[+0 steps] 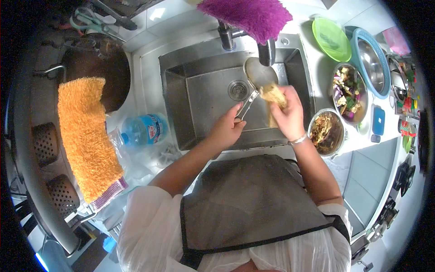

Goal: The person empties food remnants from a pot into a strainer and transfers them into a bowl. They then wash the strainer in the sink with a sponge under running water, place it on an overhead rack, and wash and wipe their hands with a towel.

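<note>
Over the steel sink (199,90), my left hand (227,127) is closed around the handle of a metal ladle (259,72). The ladle's round head points away from me, below the dark faucet (267,52). My right hand (290,113) grips a yellowish, crumpled scrubber (274,94), which may be a loofah or a cloth. It sits against or very near the lower edge of the ladle head; whether they touch I cannot tell. The sink drain (238,89) lies just left of the ladle.
Right of the sink stand a pot with brownish food scraps (326,129), a bowl of mixed scraps (350,93), a green basket (331,40) and a blue colander (385,81). At left are a water bottle (144,129) and an orange fluffy cloth (88,140). A purple cloth (249,16) covers the faucet top.
</note>
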`<state>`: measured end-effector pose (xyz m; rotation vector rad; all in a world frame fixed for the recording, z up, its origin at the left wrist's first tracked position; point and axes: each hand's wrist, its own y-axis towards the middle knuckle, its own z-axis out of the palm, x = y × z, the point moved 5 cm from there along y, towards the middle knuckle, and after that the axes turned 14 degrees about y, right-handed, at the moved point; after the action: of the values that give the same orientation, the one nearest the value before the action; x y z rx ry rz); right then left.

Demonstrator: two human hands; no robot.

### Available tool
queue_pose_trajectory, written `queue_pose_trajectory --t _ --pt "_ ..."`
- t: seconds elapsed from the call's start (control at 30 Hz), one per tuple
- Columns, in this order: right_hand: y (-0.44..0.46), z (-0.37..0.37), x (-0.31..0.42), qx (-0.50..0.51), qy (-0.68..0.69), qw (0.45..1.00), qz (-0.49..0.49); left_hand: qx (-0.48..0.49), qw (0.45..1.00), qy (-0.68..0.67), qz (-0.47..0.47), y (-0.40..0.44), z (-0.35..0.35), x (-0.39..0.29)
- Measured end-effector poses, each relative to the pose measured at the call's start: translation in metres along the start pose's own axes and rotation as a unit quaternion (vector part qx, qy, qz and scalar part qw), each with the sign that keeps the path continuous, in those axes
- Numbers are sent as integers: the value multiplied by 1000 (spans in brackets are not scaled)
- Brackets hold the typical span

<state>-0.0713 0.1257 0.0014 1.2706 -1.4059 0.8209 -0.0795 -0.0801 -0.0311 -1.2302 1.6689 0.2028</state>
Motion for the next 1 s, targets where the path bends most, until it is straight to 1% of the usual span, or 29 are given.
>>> queue_pose_trajectory --t 0.03,0.07,0.13,0.17,0.2,0.23,0.27,0.3,0.33,0.37,0.43,0.47,0.5,0.53,0.6,0.63,0.7,0.77,0.87,0.9,1.0 --pt "7 2 18 -7 -100 992 -71 -21 999 38 28 -1 0 -6" --pt "7 11 27 13 -127 987 -98 -42 995 76 57 -2 0 -13" --pt "-3 27 27 24 -156 983 -98 -8 996 93 1 -1 -1 -18" --pt "-8 32 24 27 -140 987 -74 8 995 100 -28 0 -1 -18" --pt "-14 37 14 63 -48 996 -31 -32 998 52 27 5 3 -10" --pt "-21 41 3 98 45 994 12 -71 994 3 82 11 5 -2" --pt "-28 45 -7 133 137 980 55 -56 996 -29 65 15 10 14" --pt "-32 44 -6 162 119 979 24 -43 996 -62 46 18 9 18" --pt "-35 41 -14 133 162 977 50 24 996 -78 -44 16 -5 5" --pt "-38 41 -24 104 204 970 76 90 983 -94 -132 12 -12 2" --pt "-35 34 -36 51 275 952 126 158 941 -265 -139 10 -12 7" --pt "-33 29 -47 3 304 940 156 193 907 -347 -140 9 -10 10" --pt "-27 22 -51 -10 273 949 159 229 877 -402 -131 7 -9 11" --pt "-20 17 -54 -24 241 957 161 237 861 -422 -153 5 -9 10" --pt "-3 15 -49 -21 131 987 88 252 829 -460 -196 0 -9 4" --pt "2 16 -44 -19 76 996 51 263 817 -477 -189 0 -10 3" --pt "10 25 -23 1 50 999 22 285 792 -511 -175 -2 -9 3" --pt "16 39 -10 14 34 999 -3 293 792 -513 -155 1 -6 8" --pt "9 54 -15 24 13 1000 0 301 795 -510 -132 2 -2 14" --pt "6 55 -16 12 16 1000 14 302 797 -508 -126 2 0 14" --pt "-6 53 -22 31 40 999 14 294 785 -525 -147 -9 8 14"
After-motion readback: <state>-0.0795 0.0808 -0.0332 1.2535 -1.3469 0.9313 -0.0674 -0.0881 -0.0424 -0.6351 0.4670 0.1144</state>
